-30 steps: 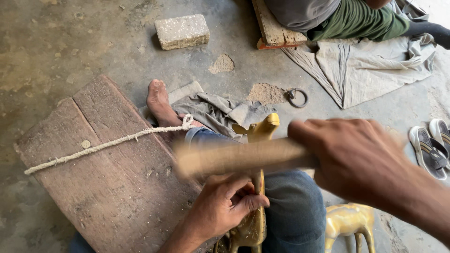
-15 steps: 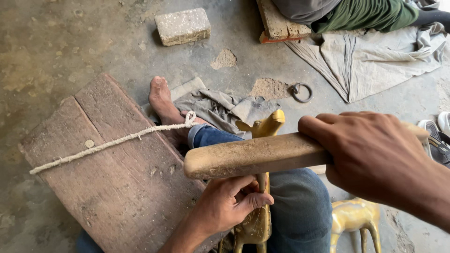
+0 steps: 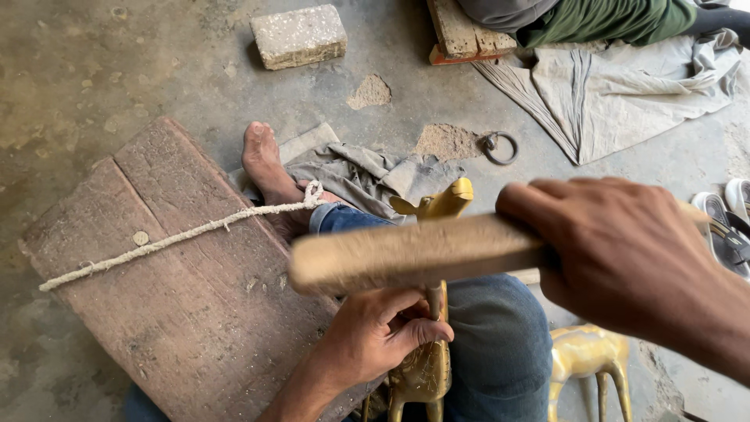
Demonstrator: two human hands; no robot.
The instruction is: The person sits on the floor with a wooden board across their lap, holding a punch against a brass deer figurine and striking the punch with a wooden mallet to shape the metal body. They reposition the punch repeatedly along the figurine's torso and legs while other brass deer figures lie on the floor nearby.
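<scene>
My right hand (image 3: 625,254) is closed around a thick wooden stick (image 3: 406,254), held level above my lap and blurred by motion. Under the stick, my left hand (image 3: 383,332) grips the neck of a brass animal figure (image 3: 430,367) that stands against my jeans-clad leg. Its yellow head (image 3: 449,199) sticks up above the stick. My bare foot (image 3: 266,172) rests on a grey rag (image 3: 367,176), and a white rope (image 3: 180,238) runs from my ankle across a wooden board (image 3: 172,305).
A second brass animal figure (image 3: 586,359) stands at the lower right. A stone brick (image 3: 301,33), two sand piles, a metal ring (image 3: 500,147) and a spread grey cloth (image 3: 617,86) lie on the concrete floor. Another person in green trousers (image 3: 609,17) sits at the top; sandals (image 3: 726,227) at right.
The stick in my right hand has swung to the right and a little down over the brass figure. My left hand keeps its grip on the figure's neck.
</scene>
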